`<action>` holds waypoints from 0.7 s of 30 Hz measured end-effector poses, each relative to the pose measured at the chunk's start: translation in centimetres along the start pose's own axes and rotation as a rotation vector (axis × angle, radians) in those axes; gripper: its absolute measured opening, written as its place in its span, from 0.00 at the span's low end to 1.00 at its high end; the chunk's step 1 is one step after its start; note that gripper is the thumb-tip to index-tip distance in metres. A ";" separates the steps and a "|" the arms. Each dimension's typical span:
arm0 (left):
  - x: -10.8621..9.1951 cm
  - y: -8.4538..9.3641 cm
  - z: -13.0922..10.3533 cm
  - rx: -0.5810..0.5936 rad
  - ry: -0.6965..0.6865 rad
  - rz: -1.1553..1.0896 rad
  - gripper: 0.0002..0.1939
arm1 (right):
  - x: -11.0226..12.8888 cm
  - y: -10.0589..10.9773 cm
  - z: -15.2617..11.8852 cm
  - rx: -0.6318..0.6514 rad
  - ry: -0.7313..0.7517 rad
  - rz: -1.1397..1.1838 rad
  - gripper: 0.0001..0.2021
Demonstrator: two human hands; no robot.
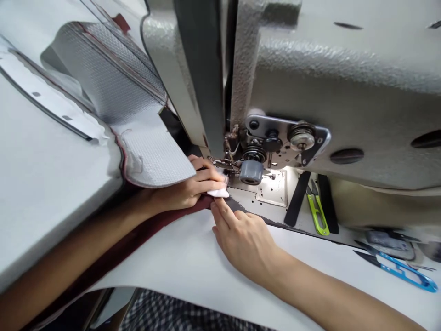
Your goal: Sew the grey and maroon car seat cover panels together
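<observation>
My left hand (198, 186) lies at the sewing machine (310, 110), its fingers bent over a small white fabric edge (219, 192) close to the presser foot and pressing it down. My right hand (244, 239) is just in front, with the index finger and thumb closed on the near edge of the same work. Dark maroon fabric (175, 219) runs from under my left forearm to the fingertips. Light grey textured fabric (155, 151) with maroon seams stands up behind my left wrist. My left fingers hide part of the stitching spot.
Green thread snips (317, 212) lie between black strips right of the needle plate (272, 186). Blue thread snips (408, 272) lie farther right on the white table (179, 262). A grey knob (251, 172) hangs low beside the needle area. Bulky fabric covers the left side.
</observation>
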State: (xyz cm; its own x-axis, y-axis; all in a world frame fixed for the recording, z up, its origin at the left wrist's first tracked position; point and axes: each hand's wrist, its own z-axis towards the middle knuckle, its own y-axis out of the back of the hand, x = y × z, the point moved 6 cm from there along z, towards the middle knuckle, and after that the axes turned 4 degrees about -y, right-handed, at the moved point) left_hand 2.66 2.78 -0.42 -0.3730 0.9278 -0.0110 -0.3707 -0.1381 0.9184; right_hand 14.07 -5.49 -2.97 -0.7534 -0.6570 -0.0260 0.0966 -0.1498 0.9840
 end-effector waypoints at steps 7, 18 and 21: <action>0.4 0.9 0.7 0.034 -0.009 -0.159 0.12 | 0.1 -0.1 0.2 0.049 -0.013 -0.021 0.23; 1.2 -0.3 -1.0 -0.041 -0.040 -0.358 0.14 | -4.0 2.2 0.2 -0.220 -0.173 0.606 0.12; 1.2 -0.5 -1.0 -0.054 0.010 -0.364 0.14 | -5.4 2.0 0.7 -0.254 -0.312 0.544 0.14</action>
State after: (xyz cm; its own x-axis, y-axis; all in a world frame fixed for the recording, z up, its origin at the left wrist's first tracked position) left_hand 1.52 3.56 -1.29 -0.2162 0.9161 -0.3377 -0.5247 0.1827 0.8315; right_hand 17.86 -1.75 -0.75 -0.7032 -0.4496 0.5508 0.6362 -0.0520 0.7697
